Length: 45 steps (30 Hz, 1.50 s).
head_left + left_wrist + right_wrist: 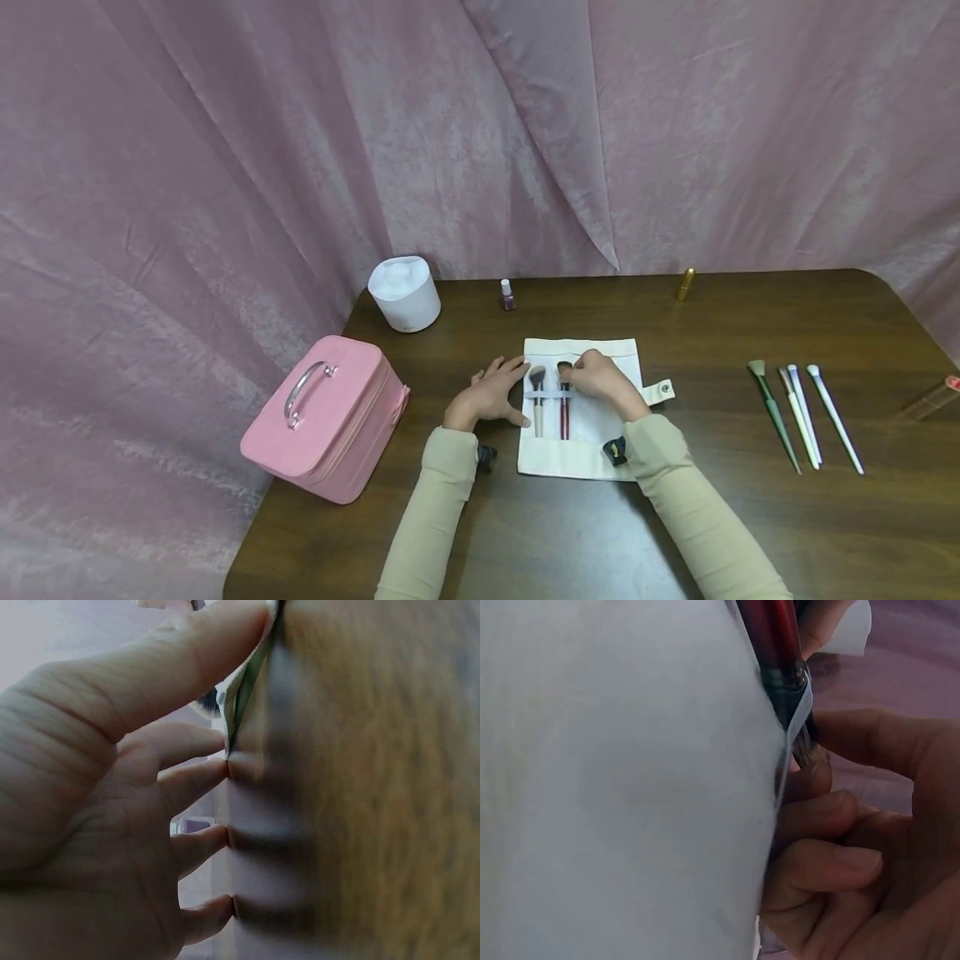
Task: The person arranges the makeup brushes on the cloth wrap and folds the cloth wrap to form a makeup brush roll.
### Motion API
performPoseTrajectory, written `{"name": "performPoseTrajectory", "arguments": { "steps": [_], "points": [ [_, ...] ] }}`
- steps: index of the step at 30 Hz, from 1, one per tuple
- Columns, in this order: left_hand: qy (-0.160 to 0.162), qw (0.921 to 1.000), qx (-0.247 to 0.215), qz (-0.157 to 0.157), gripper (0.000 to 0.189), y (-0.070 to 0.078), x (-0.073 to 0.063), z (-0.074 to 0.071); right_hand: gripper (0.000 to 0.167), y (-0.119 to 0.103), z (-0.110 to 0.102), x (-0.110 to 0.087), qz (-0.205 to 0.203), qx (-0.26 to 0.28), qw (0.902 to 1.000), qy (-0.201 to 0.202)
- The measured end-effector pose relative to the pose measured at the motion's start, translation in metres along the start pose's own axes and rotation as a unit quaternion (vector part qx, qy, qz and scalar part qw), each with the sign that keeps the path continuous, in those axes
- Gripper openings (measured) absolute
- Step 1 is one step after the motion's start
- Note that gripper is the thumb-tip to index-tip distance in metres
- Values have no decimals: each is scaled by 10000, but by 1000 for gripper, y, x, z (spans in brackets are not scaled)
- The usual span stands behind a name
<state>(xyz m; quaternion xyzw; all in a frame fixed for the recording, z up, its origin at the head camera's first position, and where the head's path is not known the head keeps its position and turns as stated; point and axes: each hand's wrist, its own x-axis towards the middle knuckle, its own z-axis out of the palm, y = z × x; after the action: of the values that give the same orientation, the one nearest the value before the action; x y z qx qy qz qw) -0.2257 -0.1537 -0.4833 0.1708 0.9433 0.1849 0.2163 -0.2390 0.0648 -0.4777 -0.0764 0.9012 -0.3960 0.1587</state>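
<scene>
A white fabric brush roll (555, 458) lies unfolded on the table, its snap strap (658, 392) sticking out to the right. Two makeup brushes sit in it under an elastic band (801, 709): a pale-handled brush (537, 417) and, to its right, a red-handled makeup brush (565, 423). My right hand (602, 382) pinches the red-handled brush near its head, beside the band, with thumb and curled index finger. With fingers spread, my left hand (489, 396) rests at the roll's left edge; in the left wrist view its fingertips touch the table and the thumb lies at the fabric.
Right of the roll lie a green brush (776, 417) and several white-handled brushes (836, 421). A lipstick-like tube (930, 400) is at far right. A pink case (322, 417), white roll (405, 296), nail polish bottle (507, 296) and gold tube (686, 284) stand left and behind.
</scene>
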Motion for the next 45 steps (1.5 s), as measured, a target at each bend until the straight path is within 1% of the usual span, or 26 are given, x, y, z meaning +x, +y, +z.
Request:
{"name": "performPoseTrajectory", "arguments": {
  "steps": [3, 12, 17, 19, 20, 22, 25, 30, 34, 39, 45],
  "points": [
    [8, 10000, 22, 23, 98, -1, 0, 1, 52, -2, 2, -2, -79, -56, 9999, -58],
    [23, 10000, -30, 89, 98, -2, 1, 1, 51, -6, 3, -5, -12, -325, 9994, -74],
    [-4, 10000, -19, 69, 97, -1, 0, 1, 55, -8, -1, -9, -8, -575, 9982, -197],
    [-25, 10000, -21, 50, 97, 0, -1, 1, 53, -10, -5, -12, 18, -655, 9977, -177],
    [-35, 10000, -31, 44, 97, 1, -1, 1, 51, -11, -7, -14, 49, -665, 9977, -143],
    [-39, 10000, -54, 44, 97, 1, -2, 1, 44, -11, -12, -17, -37, -638, 9980, 11],
    [-33, 10000, -86, 38, 97, 2, -2, 1, 32, -10, -20, -19, -282, -490, 9980, 289],
    [-44, 9999, -118, 11, 98, 2, -2, -1, 25, 2, -31, -19, -839, -206, 9934, 753],
    [-67, 9999, -116, 57, 98, 0, -3, -1, 22, 18, -40, -24, -996, -45, 9895, 1044],
    [-24, 9998, -123, 136, 98, -1, -4, -2, 21, 34, -56, -36, -819, 113, 9881, 1300],
    [-56, 9997, -199, 105, 99, -1, -3, 0, 25, 56, -72, -51, -551, 112, 9872, 1495]
  ]
}}
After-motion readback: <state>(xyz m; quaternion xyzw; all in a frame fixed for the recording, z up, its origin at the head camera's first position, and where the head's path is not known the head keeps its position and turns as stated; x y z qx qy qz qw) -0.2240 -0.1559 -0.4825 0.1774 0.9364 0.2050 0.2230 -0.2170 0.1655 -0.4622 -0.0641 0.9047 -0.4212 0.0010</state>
